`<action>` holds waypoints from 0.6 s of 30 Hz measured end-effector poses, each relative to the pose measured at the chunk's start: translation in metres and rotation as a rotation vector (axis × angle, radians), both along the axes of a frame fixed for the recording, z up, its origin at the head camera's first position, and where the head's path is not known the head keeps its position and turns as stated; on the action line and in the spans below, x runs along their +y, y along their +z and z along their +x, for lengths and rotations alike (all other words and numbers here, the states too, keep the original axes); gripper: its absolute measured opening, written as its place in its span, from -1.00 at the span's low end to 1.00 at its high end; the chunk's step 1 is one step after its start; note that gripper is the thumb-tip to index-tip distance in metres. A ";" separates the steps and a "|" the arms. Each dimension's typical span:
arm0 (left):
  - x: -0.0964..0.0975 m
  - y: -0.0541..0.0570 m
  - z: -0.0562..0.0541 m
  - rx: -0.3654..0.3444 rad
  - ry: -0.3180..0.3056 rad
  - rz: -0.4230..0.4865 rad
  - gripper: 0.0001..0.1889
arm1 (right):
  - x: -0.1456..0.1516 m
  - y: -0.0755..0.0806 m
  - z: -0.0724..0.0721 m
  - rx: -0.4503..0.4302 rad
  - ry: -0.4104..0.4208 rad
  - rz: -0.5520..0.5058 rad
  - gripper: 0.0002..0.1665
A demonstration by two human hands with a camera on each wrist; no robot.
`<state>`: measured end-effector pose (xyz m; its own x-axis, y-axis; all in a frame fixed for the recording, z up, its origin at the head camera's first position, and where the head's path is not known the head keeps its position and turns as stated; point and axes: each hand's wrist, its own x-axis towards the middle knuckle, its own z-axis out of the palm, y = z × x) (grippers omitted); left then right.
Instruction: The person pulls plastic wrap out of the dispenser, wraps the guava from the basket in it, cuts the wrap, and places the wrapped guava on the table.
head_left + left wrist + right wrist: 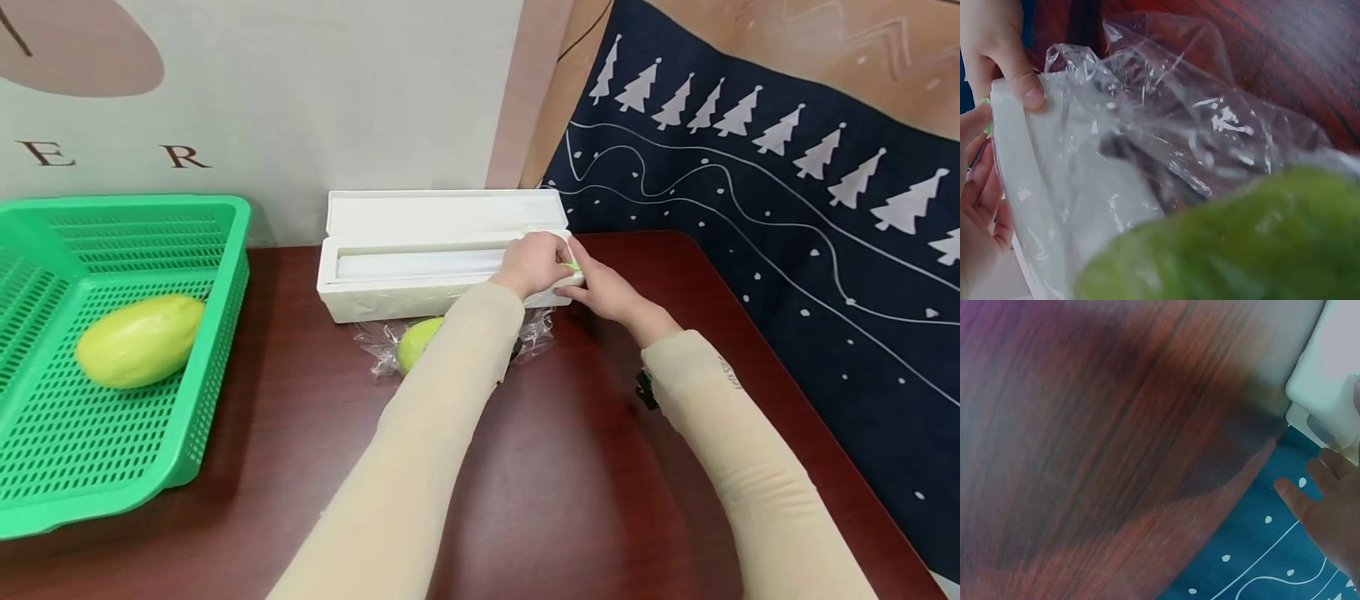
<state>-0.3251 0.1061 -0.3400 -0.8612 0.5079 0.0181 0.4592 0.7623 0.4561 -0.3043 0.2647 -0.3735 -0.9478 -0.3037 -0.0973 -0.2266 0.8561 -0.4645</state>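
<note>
One big table (555, 483) fills the space, dark red-brown and shiny, with wood lines. Behind it, from the left, hangs a pale sheet (337, 100) with the brown letters E and R, a round pinkish shape and a pink stripe on its right. On the right hangs a dark blue cloth (652, 167) with white trees, dots and wavy lines.

At the left of the table sits a green basket (213, 358) full of little holes. A yellow-green fruit (142, 340) lies inside, by its right wall. In the far middle stands a long white box (375, 302), its lid (442, 215) up at the back and a pale roll (420, 264) inside. Just on the near side of the box lies a green fruit (416, 343) in crinkly clear wrap (378, 342), partly hidden by the left arm.

The left arm, in a cream sleeve (427, 433), reaches far and to the right over the wrapped fruit. The left hand (531, 262) is bent over the box's right part, its fingers pinching a small bright green tab (575, 267). The right arm, also in cream (742, 442), reaches far and to the left. The right hand (611, 292) grips the box's right end, its thumb on the near side.
</note>
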 end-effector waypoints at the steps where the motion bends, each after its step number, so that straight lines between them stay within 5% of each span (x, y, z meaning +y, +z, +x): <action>1: -0.001 0.000 0.000 0.003 0.003 -0.006 -0.82 | 0.000 0.000 0.000 -0.001 0.001 0.007 0.05; 18: -0.011 0.003 0.001 0.050 -0.018 -0.063 -0.81 | -0.002 0.002 -0.003 -0.006 -0.005 0.086 0.05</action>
